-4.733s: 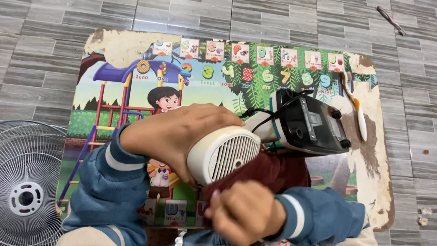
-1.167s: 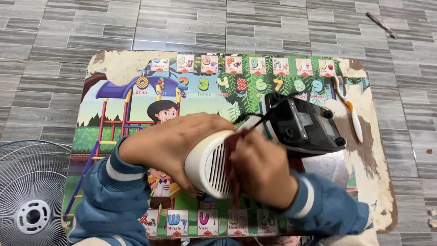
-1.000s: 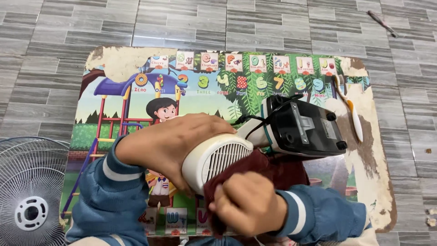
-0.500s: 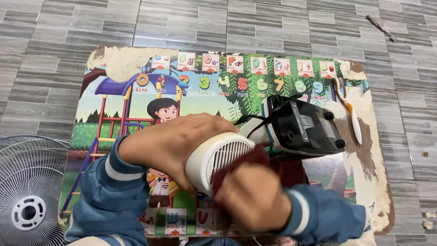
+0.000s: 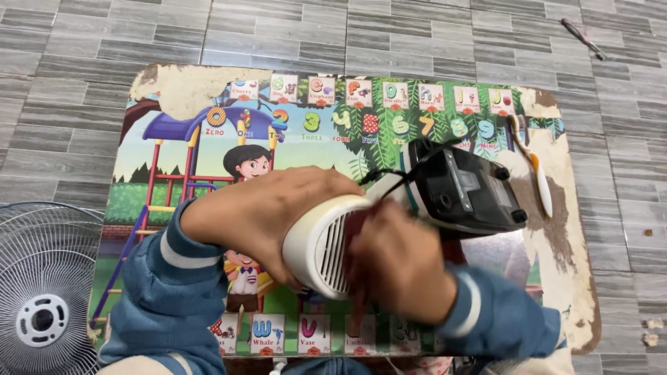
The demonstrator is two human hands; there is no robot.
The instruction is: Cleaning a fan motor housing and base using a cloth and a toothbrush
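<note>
The right hand [image 5: 399, 260] grips a dark red cloth [image 5: 358, 236], now pressed higher against the vented white fan housing [image 5: 319, 243] than half a second ago, suggesting wiping strokes. The left hand [image 5: 267, 212] clasps that housing above the picture-covered desk [image 5: 208, 90]. A toothbrush [image 5: 535, 167] lies nearby.

The right hand [image 5: 399, 260], half a second ago low beneath the white fan motor housing [image 5: 323, 243], now sits higher, pressing the dark red cloth [image 5: 356, 236] across the vented face and hiding more of the grille.
</note>
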